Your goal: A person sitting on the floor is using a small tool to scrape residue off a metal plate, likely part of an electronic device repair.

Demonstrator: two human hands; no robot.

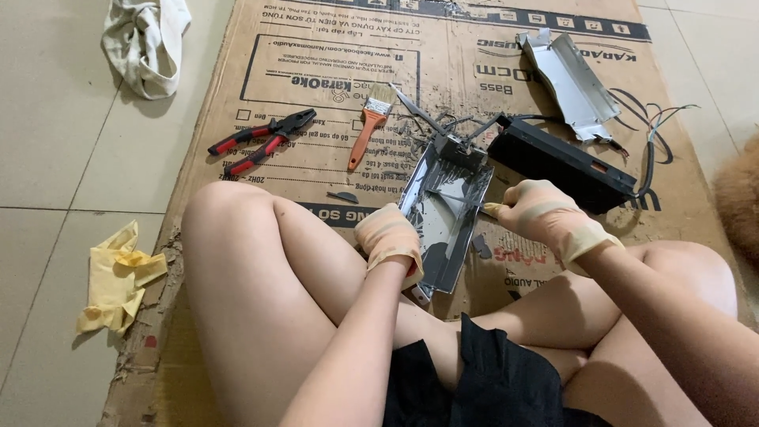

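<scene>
Metal casing [447, 213], left hand [387, 236] steadying, right hand [545, 213] working inside

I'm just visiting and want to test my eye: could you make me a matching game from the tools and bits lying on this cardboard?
Things:
1. pliers
2. paintbrush
3. black box
4. metal tray

Descriptions:
A. orange handle, pale bristles
B. long and dark, with wires trailing from its right end
C. red and black handles, lying left of the brush
D. shiny grey, steadied by the gloved left hand

Pairs: 1-C, 2-A, 3-B, 4-D
</scene>
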